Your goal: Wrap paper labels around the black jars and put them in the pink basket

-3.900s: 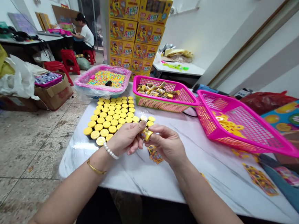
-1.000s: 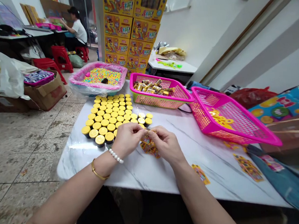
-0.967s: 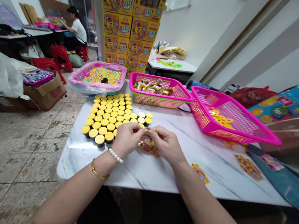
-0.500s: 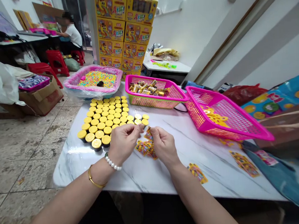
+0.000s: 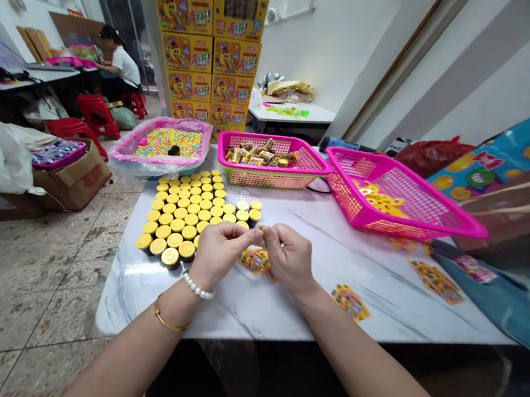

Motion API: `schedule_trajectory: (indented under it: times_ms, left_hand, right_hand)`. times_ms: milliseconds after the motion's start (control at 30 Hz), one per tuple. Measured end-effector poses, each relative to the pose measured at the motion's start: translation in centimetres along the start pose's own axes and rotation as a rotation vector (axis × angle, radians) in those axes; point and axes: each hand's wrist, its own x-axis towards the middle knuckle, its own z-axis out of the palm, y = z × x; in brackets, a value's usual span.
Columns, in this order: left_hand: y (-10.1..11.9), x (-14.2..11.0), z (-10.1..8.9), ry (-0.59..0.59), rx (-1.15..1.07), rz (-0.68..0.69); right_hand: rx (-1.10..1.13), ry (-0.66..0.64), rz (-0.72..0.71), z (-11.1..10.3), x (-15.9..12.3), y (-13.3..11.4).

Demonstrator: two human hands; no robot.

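My left hand and my right hand meet over the white marble table, fingertips pinched together on a small colourful sticker strip that hangs between them. Just beyond my left hand stand several small jars with yellow lids, packed in rows. More sticker sheets lie on the table to the right of my right wrist.
A pink basin of coloured candy sits behind the jars. One pink basket with gold-wrapped pieces and a tilted pink basket with yellow rings stand at the right. Yellow cartons are stacked behind. A person sits far left.
A second ago both hands pinched the sticker strip in the same spot; they have stayed together with only small finger shifts. The small jar held about four seconds ago is gone from my hands.
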Motion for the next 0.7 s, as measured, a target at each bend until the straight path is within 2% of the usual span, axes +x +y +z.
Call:
schedule_trajectory:
  times_ms: [67,133,233,367,500,700]
  left_hand:
    - [-0.1,0.2,-0.2,-0.008,-0.036,-0.006]
    - [-0.3,0.4,-0.3,0.008,-0.020,-0.011]
    - [-0.5,0.5,-0.5,0.040,0.074,-0.015]
    - [-0.8,0.7,-0.6,0.057,0.060,-0.007]
    - [-1.1,1.0,-0.7,0.056,-0.067,-0.023]
    - [-0.3,1.0,-0.7,0.138,-0.137,-0.051]
  right_hand:
    - [0.021,-0.053,-0.011,0.2,-0.1,0.0]
    - [0.072,-0.098,0.039,0.3,0.2,0.1]
    - [0.079,-0.090,0.130,0.2,1.6,0.6]
    - [-0.135,-0.050,0.133,0.1,4.1,1.3]
    - [-0.361,-0.146,0.093,1.0,4.9,2.2]
    - [-0.385,-0.168,0.108,2.3,4.1,3.1]
